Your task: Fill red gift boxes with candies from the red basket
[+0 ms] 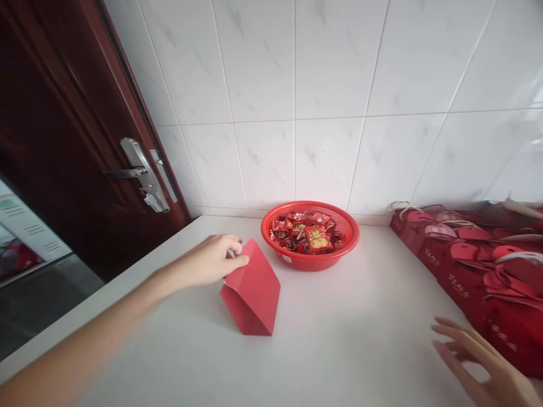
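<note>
Right hand (479, 359) open, empty, left hand (224, 257) pinching red box (261, 288) (upright).

White tabletop (352, 328), as my head feed shows it, with red things standing on it.
I see a smooth, pale surface with a soft shadow across its front right part; a round red plastic basket (311, 262) sits near the back edge, a small white label on its side. A red folded paper box (257, 282) stands just left of it and nearer me, its lower edges seeming to meet the top, and dark red gift bags (445, 271) crowd together along my right side.
</note>
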A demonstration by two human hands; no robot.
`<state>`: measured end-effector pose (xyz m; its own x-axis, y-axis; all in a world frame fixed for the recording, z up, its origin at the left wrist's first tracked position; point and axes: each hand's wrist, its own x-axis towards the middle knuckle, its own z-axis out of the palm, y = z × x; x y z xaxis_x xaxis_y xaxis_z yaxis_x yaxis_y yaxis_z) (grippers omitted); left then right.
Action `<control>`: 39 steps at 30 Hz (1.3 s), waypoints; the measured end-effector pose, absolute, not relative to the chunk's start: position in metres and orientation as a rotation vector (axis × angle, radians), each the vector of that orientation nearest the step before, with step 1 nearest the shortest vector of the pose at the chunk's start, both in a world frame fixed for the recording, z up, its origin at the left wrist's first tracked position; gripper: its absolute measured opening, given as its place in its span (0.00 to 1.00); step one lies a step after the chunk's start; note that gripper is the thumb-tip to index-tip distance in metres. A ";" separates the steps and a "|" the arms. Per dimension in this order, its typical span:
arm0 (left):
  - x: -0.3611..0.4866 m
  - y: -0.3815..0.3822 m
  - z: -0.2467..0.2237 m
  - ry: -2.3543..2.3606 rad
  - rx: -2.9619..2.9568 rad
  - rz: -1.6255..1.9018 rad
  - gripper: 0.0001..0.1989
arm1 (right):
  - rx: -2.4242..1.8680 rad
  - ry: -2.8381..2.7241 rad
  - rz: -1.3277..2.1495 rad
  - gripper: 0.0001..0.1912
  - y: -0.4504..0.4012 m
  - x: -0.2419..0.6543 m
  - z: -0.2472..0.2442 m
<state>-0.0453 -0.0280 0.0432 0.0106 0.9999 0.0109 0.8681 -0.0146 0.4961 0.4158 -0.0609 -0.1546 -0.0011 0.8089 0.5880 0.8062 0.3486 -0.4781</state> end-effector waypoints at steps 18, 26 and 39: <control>-0.009 -0.024 0.010 1.768 2.108 0.522 0.25 | -0.903 -2.131 0.672 0.19 -0.008 0.216 -0.063; -0.026 -0.036 0.014 1.648 2.081 0.555 0.27 | -0.756 -2.095 0.759 0.23 0.008 0.221 -0.061; -0.031 -0.046 0.028 1.660 2.308 0.767 0.20 | -1.316 -1.692 0.809 0.09 0.126 0.262 -0.026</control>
